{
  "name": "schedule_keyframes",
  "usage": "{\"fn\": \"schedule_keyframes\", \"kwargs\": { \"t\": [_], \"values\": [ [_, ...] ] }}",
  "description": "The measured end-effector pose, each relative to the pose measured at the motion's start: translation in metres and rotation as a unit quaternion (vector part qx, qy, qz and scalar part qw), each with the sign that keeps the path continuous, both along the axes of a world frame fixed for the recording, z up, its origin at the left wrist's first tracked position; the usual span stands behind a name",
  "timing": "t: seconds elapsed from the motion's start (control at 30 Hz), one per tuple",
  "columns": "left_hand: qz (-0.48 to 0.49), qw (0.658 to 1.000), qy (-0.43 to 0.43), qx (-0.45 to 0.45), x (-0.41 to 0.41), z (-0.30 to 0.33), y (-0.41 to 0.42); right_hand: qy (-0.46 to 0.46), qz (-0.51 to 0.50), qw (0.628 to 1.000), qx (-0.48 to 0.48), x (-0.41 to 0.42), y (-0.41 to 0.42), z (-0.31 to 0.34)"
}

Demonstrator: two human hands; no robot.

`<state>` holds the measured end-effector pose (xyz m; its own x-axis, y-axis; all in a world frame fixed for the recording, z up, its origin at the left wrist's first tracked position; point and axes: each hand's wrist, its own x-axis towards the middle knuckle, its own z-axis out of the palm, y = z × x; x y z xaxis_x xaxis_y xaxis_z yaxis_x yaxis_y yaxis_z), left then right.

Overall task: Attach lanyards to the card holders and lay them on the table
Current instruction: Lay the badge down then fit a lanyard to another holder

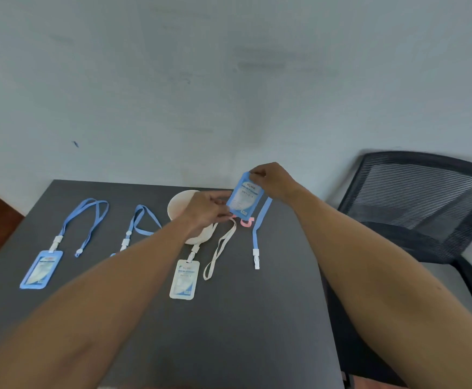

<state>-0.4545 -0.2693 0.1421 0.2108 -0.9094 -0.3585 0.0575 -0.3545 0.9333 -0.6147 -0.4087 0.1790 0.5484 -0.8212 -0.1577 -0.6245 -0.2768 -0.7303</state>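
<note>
Nearest the person on the dark table lies a white card holder, flat, its clip hooked to a white lanyard that loops away just to its right. Left of that white holder, well apart, a blue card holder lies flat with its own blue lanyard attached; between the two, a second blue lanyard shows, the holder on its end mostly hidden under the left forearm. Right of the white holder a loose blue lanyard lies straight, its white clip end free — nothing hangs from it. Beyond the white holder sits a white bowl, partly covered by the left hand, whose fingers pinch the lower edge of another blue card holder held up off the table. The right hand grips that holder's top corner — fingers closed on it. Something small and pink lies just below it. Further right stands a black mesh chair.
</note>
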Motion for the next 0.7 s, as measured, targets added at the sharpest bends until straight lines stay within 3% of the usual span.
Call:
{"fn": "schedule_keyframes", "kwargs": {
  "t": [0.33,0.47,0.57,0.7],
  "values": [
    [0.121,0.986,-0.103,-0.056,0.035,0.029,-0.043,-0.067,-0.072,0.988,0.122,-0.019,-0.01,0.001],
    [0.043,0.973,-0.212,-0.08,0.029,0.032,-0.043,-0.106,-0.09,0.981,0.134,-0.024,-0.009,0.003],
    [-0.038,0.925,-0.361,-0.116,0.021,0.031,-0.037,-0.112,-0.092,0.98,0.134,-0.023,-0.009,0.004],
    [-0.079,0.897,-0.416,-0.126,0.018,0.026,-0.036,-0.099,-0.087,0.982,0.132,-0.028,-0.007,0.004]
  ]
}}
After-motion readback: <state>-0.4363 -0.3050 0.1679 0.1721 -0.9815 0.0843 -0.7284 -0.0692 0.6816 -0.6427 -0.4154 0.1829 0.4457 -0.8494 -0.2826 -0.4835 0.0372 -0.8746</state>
